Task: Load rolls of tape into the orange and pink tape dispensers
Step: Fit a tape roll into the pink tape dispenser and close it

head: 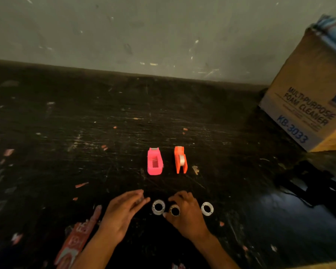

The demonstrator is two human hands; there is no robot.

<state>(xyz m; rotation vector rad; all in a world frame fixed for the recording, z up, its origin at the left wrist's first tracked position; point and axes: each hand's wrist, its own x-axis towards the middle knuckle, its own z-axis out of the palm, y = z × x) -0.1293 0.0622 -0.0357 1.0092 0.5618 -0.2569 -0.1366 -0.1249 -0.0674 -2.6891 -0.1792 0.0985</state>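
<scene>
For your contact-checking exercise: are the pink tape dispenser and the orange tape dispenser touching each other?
Apart. The head view shows a strip of dark table between the pink tape dispenser and the orange tape dispenser.

Two tape dispensers are seen, one pink and one orange. Three loose rolls of tape are counted. One cardboard box is seen.

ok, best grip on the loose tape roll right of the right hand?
The rightmost tape roll lies flat on the table, hole up, apart from the right hand. Come from above and pinch the outer rim across its width, or thumb in the hole, finger outside. Nothing crowds it.
</scene>
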